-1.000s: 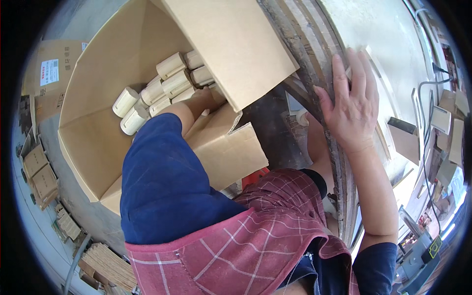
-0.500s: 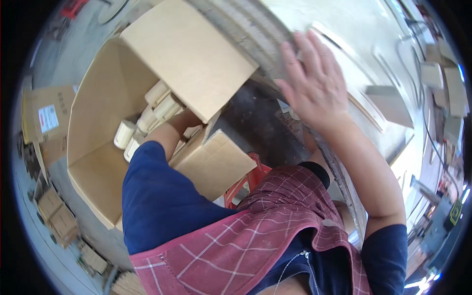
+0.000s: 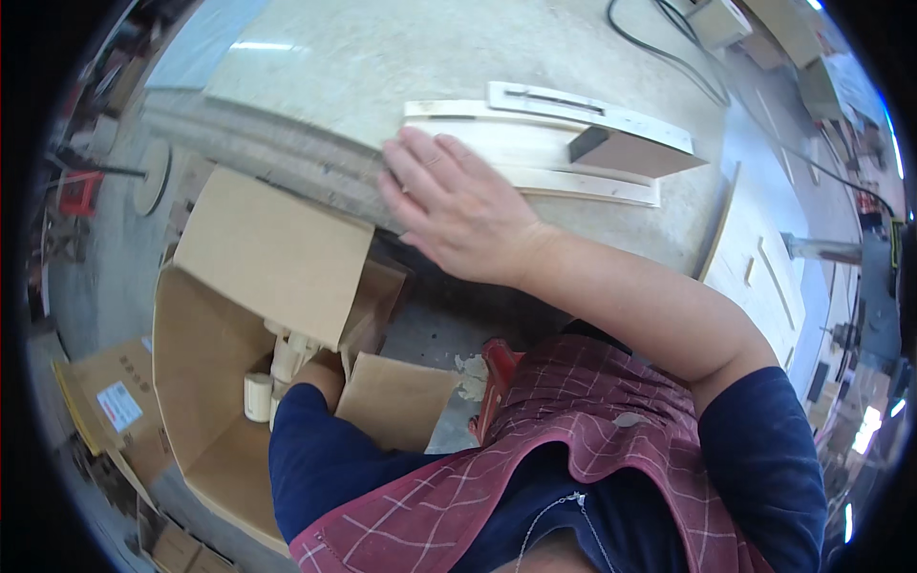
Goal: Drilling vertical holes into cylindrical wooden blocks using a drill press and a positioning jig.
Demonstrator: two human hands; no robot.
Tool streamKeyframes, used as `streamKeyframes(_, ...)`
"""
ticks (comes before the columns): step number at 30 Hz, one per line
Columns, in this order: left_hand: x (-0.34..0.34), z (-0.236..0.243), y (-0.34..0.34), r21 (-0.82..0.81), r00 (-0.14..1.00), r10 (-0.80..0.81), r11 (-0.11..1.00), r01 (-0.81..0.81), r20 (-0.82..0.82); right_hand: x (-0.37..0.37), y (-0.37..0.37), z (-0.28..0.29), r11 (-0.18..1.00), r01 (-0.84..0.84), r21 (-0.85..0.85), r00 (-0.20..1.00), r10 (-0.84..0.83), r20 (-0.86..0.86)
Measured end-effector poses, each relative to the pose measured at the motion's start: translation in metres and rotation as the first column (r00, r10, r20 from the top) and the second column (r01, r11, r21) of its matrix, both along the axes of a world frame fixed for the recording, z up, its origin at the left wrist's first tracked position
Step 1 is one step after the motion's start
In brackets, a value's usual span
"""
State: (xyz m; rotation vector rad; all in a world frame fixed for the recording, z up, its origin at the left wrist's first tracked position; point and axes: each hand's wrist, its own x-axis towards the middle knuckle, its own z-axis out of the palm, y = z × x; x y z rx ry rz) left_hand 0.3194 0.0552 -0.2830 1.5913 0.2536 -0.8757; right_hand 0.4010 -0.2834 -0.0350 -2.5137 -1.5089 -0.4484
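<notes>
My left arm (image 3: 325, 377) reaches down into an open cardboard box (image 3: 205, 344) on my left. The box flap hides the hand, so its fingers and anything they hold cannot be seen. Beside that arm, several pale cream wooden-looking pieces (image 3: 258, 396) with rounded ends lie inside the box. My right hand (image 3: 463, 205) lies with fingers stretched over the near edge of the worktable (image 3: 344, 76), holding nothing. Just past its fingertips is a pale wooden jig (image 3: 535, 143) with long rails and an upright block (image 3: 621, 151).
Under the table edge stands a red stool (image 3: 497, 377) by my lap. Another cardboard box (image 3: 115, 392) with a white label is on the floor at far left. A black cable (image 3: 659, 53) runs over the far tabletop; a pale board (image 3: 759, 277) lies at right.
The view has swung to the right, bringing more of the tabletop and the jig into sight. My left arm stays in the box, its hand now hidden; my right hand remains flat at the table edge.
</notes>
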Motion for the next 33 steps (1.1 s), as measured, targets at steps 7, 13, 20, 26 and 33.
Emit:
streamKeyframes(7, -0.017, -0.028, -0.001, -0.094, 0.989, 0.142, 0.985, -0.144, -0.032, 0.003, 0.001, -0.004, 1.000, 0.007, 0.018, 0.997, -0.008, 0.077)
streamKeyframes(13, -0.040, -0.033, 0.007, -0.144, 0.946, 0.319, 0.935, -0.323, -0.049, 0.002, -0.002, -0.008, 1.000, -0.008, 0.028, 0.996, 0.005, 0.091)
streamKeyframes(20, -0.049, -0.001, 0.031, -0.163, 0.844, 0.534, 0.830, -0.533, -0.046, 0.002, -0.002, -0.008, 0.999, -0.006, 0.031, 0.992, 0.003, 0.123)
streamKeyframes(26, -0.054, 0.227, -0.037, 0.831, 0.970, -0.049, 0.527, -0.177, 0.238, 0.010, -0.009, -0.010, 0.999, 0.015, 0.030, 0.985, -0.020, 0.171)
streamKeyframes(33, -0.148, 0.234, -0.191, 0.828, 0.816, -0.205, 0.300, -0.474, 0.541, -0.003, 0.000, -0.005, 1.000, -0.010, 0.020, 0.990, 0.007, 0.143)
